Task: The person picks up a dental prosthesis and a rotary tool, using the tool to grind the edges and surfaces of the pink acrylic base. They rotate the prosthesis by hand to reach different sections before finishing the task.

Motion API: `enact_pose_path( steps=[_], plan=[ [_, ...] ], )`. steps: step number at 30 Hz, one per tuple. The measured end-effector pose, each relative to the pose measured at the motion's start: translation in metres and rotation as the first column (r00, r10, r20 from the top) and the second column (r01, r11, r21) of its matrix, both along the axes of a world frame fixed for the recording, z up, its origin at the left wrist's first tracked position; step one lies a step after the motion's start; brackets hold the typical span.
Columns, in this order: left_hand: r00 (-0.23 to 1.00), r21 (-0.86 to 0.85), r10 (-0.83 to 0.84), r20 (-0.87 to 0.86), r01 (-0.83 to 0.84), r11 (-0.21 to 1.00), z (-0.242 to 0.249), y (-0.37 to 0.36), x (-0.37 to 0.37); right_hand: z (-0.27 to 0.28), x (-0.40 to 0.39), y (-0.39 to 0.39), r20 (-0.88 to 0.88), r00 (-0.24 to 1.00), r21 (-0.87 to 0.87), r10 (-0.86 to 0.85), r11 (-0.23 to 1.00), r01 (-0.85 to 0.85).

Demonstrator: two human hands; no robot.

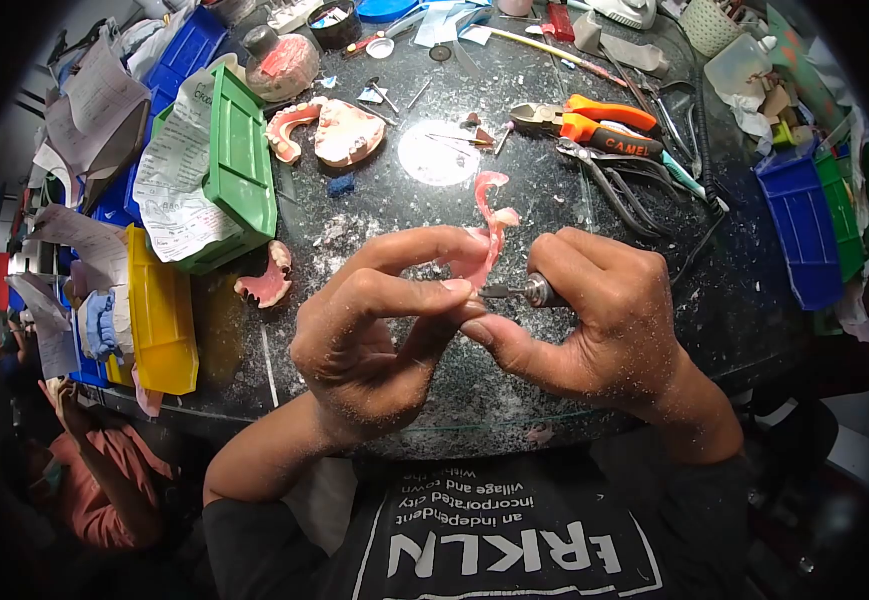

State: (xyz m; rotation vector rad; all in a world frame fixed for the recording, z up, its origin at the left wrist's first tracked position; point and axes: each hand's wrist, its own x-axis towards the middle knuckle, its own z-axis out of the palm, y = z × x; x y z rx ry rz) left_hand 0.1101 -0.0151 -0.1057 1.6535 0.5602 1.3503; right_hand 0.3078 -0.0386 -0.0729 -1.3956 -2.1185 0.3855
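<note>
A pink denture base [474,262] is pinched between the thumb and fingers of my left hand [374,330], its curved arm pointing up and away from me. In my right hand [604,325] a rotary handpiece [540,290] is gripped, its dark bur [499,292] lying against or very close to the near edge of the denture. The right thumb reaches across to the left fingertips. White grinding dust speckles both hands and wrists. Another pink denture piece [266,278] lies on the bench to the left of my left hand.
Orange-handled cutters [609,112] and dark pliers [619,185] lie at the right. A denture on a plaster model [349,132] sits behind my left hand. Green [244,165] and yellow [162,315] bins stand left, a blue bin [799,225] right. A seated person [114,480] is at lower left.
</note>
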Motion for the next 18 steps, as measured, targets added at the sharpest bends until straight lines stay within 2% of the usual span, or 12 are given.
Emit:
enact_pose_path(
  steps=[6,12,18],
  plan=[
    [0.999,0.065,0.038,-0.036,-0.035,0.997,-0.0019,0.0025,0.0004,0.0007,0.0003,0.0009,-0.008,1.0,0.021,0.002,1.0,-0.002],
    [0.995,0.028,0.053,-0.079,-0.051,0.998,-0.002,-0.0003,-0.0012,0.0002,0.0001,0.0,0.0,1.0,-0.009,-0.002,1.0,0.002],
    [0.998,0.008,0.038,-0.04,-0.037,0.999,-0.0042,-0.0001,0.0001,0.0,-0.0001,0.0002,-0.006,1.0,0.016,0.008,1.0,-0.008]
  ],
)
